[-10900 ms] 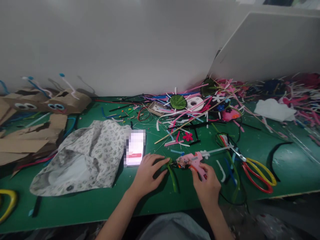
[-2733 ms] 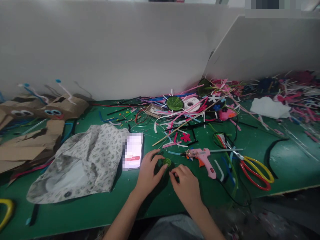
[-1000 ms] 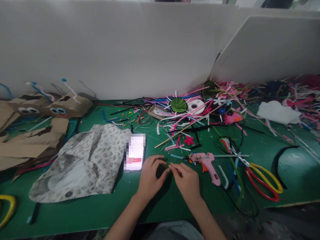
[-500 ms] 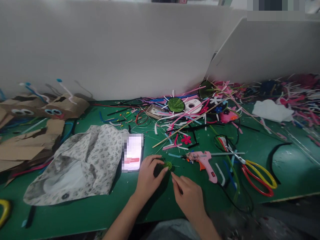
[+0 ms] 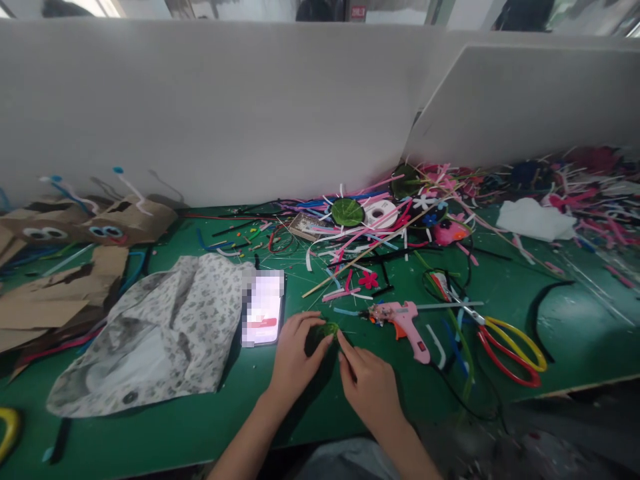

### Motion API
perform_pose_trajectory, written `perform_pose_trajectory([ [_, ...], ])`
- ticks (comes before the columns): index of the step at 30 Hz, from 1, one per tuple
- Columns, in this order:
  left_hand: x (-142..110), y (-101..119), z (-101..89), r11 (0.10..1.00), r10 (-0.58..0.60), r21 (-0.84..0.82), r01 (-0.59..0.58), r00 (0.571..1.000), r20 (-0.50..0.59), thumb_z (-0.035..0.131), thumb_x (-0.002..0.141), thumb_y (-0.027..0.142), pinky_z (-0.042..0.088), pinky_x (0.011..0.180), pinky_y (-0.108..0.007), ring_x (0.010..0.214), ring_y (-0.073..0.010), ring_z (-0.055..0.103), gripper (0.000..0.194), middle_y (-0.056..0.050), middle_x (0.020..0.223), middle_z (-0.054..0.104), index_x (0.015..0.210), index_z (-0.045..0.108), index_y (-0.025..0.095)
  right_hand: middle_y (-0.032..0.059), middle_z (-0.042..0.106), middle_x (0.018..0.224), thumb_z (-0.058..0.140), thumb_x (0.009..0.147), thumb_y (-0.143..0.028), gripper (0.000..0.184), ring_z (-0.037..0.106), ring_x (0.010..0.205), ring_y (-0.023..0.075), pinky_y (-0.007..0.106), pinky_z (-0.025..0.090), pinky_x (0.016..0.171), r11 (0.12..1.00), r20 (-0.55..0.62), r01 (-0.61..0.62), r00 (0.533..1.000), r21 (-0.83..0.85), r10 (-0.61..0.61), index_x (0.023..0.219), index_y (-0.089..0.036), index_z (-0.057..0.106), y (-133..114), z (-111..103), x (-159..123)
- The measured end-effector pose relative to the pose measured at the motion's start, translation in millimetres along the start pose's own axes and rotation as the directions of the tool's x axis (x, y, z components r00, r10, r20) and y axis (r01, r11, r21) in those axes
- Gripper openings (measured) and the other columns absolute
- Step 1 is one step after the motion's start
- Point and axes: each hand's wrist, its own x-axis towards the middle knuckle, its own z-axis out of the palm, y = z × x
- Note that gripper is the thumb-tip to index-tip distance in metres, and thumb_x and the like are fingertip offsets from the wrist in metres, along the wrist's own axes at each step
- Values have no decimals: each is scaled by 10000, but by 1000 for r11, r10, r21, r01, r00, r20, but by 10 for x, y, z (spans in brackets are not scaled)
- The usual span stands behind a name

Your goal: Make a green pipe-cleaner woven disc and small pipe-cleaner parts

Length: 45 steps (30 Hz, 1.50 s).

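Note:
A small green coil (image 5: 329,329), which looks like wound pipe cleaner, lies between my two hands just above the table. My left hand (image 5: 299,353) curls around its left side, with thumb and fingers closed on it. From the right, the index fingertip of my right hand (image 5: 369,385) presses against the coil's edge, the thumb tucked close below. Just beyond my right hand lies a pink glue gun (image 5: 407,325) with a clear glue stick in its back. A lit phone (image 5: 264,308) rests left of my left hand.
Scissors with red and yellow handles (image 5: 513,347) lie at the right. A patterned cloth (image 5: 175,327) and cardboard pieces (image 5: 60,293) cover the left side. Behind are loose pipe cleaners (image 5: 370,250), a white spool (image 5: 381,215), a round green piece (image 5: 348,212) and a white partition (image 5: 210,113).
My right index fingertip has moved up and left onto the green coil. The left hand keeps its hold. The camera view has tilted up slightly.

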Motion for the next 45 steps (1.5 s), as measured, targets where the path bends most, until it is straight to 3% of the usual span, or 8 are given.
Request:
perform_pose_trajectory([
  [5, -23, 17, -20, 993, 100, 59, -98, 994, -43, 603, 887, 232, 429, 997, -447, 1165, -239, 509, 282, -76, 1234, 551, 1165, 557, 248, 49, 704, 810, 436, 956, -230, 322, 654, 682, 148, 240, 455, 611, 999, -144, -49, 988, -5, 48, 1225, -163, 601, 124, -130, -36],
  [10, -5, 26, -33, 985, 148, 93, -147, 989, -10, 595, 894, 224, 434, 963, -447, 1123, -239, 533, 190, -57, 1206, 577, 1075, 628, 271, 23, 603, 707, 532, 921, -340, 170, 570, 658, 168, 272, 430, 621, 950, -374, -260, 910, -175, 180, 913, -187, 606, 475, -329, -69],
  [16, 16, 55, -34, 978, 173, 122, -168, 984, -30, 595, 884, 216, 435, 941, -454, 1097, -243, 549, 185, -62, 1180, 598, 1054, 651, 264, 89, 585, 860, 601, 830, -511, 335, 535, 822, 255, 343, 437, 690, 878, -344, -369, 902, -304, 261, 888, -199, 496, 769, -393, 33],
  [22, 0, 52, -18, 976, 177, 134, -170, 983, -46, 661, 835, 255, 432, 962, -465, 1114, -256, 554, 201, -66, 1194, 602, 1036, 662, 257, 56, 595, 818, 597, 821, -477, 299, 563, 766, 242, 315, 403, 606, 855, -320, -430, 886, -291, 336, 897, -216, 471, 825, -307, 51],
  [26, 1, 24, 0, 977, 175, 133, -167, 983, -50, 654, 844, 255, 443, 946, -459, 1099, -253, 563, 180, -68, 1183, 605, 1023, 666, 258, 26, 600, 784, 622, 802, -439, 267, 579, 701, 220, 290, 366, 523, 828, -415, -495, 833, -263, 366, 877, -225, 481, 847, -373, 34],
  [30, 3, 19, 7, 981, 161, 118, -157, 986, -33, 647, 849, 257, 446, 943, -462, 1097, -252, 563, 178, -69, 1185, 601, 1027, 664, 259, 53, 612, 867, 649, 818, -399, 255, 612, 787, 202, 263, 444, 591, 910, -578, -380, 784, -163, 224, 862, -215, 478, 774, -478, 69],
  [34, 3, 30, 3, 983, 143, 118, -138, 989, -27, 649, 850, 264, 453, 931, -461, 1094, -255, 561, 173, -69, 1179, 603, 1022, 665, 262, 59, 607, 871, 687, 812, -315, 248, 618, 811, 184, 261, 493, 682, 970, -553, -208, 826, -124, 107, 847, -208, 467, 587, -431, 120],
  [45, 15, 36, -1, 984, 141, 115, -136, 990, -31, 654, 839, 261, 462, 928, -457, 1086, -258, 571, 170, -70, 1162, 613, 1008, 676, 255, 37, 619, 834, 691, 814, -280, 224, 623, 749, 154, 225, 471, 602, 963, -532, -210, 842, -171, 89, 841, -200, 483, 462, -245, 100],
])
